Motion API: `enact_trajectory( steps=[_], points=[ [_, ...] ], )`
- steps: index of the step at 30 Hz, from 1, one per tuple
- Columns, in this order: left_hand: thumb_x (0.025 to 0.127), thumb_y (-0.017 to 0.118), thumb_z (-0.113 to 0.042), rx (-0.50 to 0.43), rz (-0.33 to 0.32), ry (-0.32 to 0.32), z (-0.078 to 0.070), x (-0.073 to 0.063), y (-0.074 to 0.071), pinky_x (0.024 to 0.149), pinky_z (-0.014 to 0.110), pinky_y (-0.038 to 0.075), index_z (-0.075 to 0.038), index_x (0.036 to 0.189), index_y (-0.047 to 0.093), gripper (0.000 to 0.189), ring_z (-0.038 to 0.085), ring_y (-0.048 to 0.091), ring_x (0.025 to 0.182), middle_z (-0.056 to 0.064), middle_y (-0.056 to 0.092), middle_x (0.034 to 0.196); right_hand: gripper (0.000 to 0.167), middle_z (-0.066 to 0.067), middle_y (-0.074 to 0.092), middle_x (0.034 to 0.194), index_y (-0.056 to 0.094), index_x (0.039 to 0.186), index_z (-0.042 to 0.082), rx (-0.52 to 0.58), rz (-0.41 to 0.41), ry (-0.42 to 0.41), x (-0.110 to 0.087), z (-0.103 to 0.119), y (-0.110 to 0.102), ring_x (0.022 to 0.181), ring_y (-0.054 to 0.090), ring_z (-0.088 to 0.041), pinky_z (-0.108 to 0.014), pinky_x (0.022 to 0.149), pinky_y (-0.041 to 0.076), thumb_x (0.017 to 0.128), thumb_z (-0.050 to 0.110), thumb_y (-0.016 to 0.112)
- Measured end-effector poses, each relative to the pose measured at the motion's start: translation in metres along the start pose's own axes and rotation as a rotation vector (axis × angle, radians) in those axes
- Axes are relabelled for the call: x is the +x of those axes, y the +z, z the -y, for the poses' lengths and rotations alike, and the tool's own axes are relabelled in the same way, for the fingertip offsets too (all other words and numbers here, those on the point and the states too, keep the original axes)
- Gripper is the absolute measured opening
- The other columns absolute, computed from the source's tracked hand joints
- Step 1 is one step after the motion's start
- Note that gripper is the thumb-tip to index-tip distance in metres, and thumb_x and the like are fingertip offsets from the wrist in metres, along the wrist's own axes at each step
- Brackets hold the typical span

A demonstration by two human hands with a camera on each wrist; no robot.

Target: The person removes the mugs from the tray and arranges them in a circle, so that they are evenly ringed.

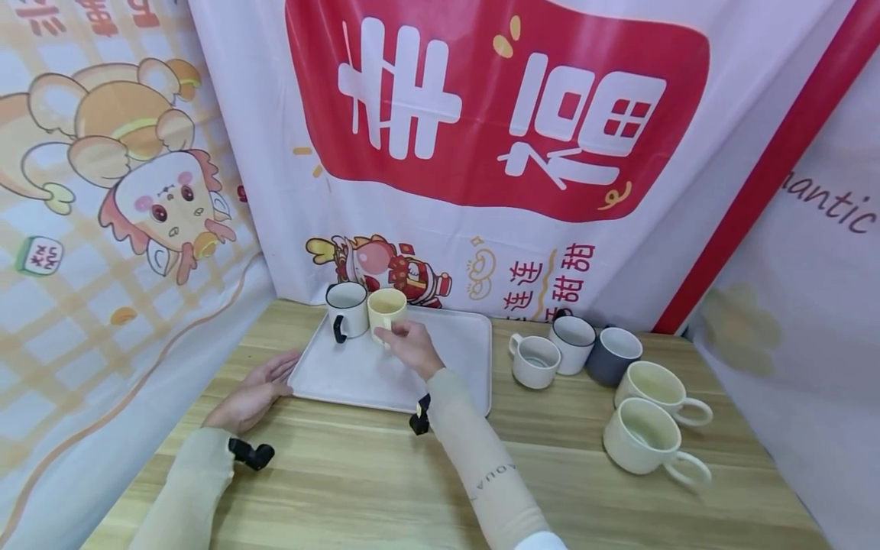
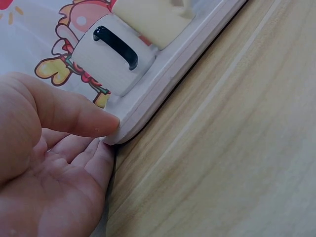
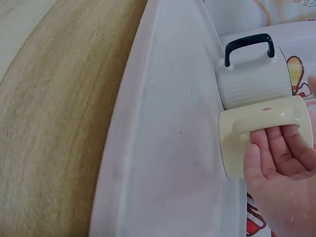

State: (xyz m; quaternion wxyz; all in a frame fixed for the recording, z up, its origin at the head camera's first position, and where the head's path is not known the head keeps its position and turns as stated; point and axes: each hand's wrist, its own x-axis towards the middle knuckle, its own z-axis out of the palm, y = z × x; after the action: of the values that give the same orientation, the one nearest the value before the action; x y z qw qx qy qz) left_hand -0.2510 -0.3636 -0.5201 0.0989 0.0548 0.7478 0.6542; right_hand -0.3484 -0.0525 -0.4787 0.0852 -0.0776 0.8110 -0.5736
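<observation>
A pale yellow mug (image 1: 386,305) stands at the back of the white tray (image 1: 440,367), beside a white mug with a black rim and handle (image 1: 347,309). My right hand (image 1: 412,347) holds the yellow mug by its handle; in the right wrist view the fingers (image 3: 284,148) reach behind the handle and the thumb stays outside. At the tray's front left corner is my left hand (image 1: 257,393). Its thumb touches the corner in the left wrist view, while the other fingers extend fairly straight along the side, partly hidden.
To the right of the tray stand a small white mug (image 1: 535,362), a black-rimmed white mug (image 1: 573,345), a dark grey mug (image 1: 613,357) and two cream mugs (image 1: 656,386) with handles pointing right. A printed curtain (image 1: 495,252) borders the wooden table (image 1: 344,473) at the back.
</observation>
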Motion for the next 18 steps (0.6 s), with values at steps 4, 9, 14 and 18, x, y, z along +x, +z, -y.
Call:
enact_trajectory(
  steps=[4, 9, 14, 18],
  points=[
    [0.092, 0.048, 0.014, 0.01, -0.001, -0.004, 0.0, 0.001, 0.001, 0.134, 0.048, 0.014, 0.007, 0.166, 0.004, 0.087, 0.046, 0.003, 0.163, 0.03, 0.003, 0.175, 0.044, 0.003, 0.072, 0.09, 0.079, 0.091, 0.007, -0.009, 0.028, 0.024, -0.009, 0.001, -0.005, 0.084, 0.057, -0.012, -0.024, 0.071, 0.048, 0.099, 0.049, 0.068],
    [0.091, 0.047, 0.014, 0.021, -0.004, -0.008, -0.001, 0.0, 0.002, 0.134, 0.044, 0.017, 0.007, 0.166, 0.004, 0.087, 0.046, 0.003, 0.163, 0.03, 0.003, 0.175, 0.031, -0.002, 0.075, 0.086, 0.078, 0.091, 0.001, 0.186, 0.128, 0.064, -0.028, 0.005, -0.017, 0.08, 0.063, -0.011, -0.021, 0.072, 0.053, 0.1, 0.03, 0.071],
    [0.09, 0.047, 0.014, 0.015, 0.0, -0.003, -0.001, 0.0, 0.001, 0.134, 0.042, 0.018, 0.007, 0.166, 0.003, 0.088, 0.047, 0.003, 0.163, 0.03, 0.002, 0.175, 0.019, 0.0, 0.068, 0.073, 0.076, 0.09, 0.001, 0.366, 0.113, 0.146, -0.048, 0.013, -0.031, 0.063, 0.061, -0.011, -0.019, 0.06, 0.051, 0.095, 0.018, 0.072],
    [0.091, 0.047, 0.014, 0.021, 0.001, 0.0, 0.0, -0.001, 0.001, 0.134, 0.043, 0.018, 0.007, 0.166, 0.003, 0.088, 0.047, 0.003, 0.163, 0.031, 0.003, 0.175, 0.017, 0.0, 0.065, 0.068, 0.073, 0.083, 0.002, 0.432, 0.12, 0.177, -0.068, 0.015, -0.044, 0.056, 0.056, -0.01, -0.018, 0.057, 0.05, 0.096, 0.012, 0.07]
  ],
)
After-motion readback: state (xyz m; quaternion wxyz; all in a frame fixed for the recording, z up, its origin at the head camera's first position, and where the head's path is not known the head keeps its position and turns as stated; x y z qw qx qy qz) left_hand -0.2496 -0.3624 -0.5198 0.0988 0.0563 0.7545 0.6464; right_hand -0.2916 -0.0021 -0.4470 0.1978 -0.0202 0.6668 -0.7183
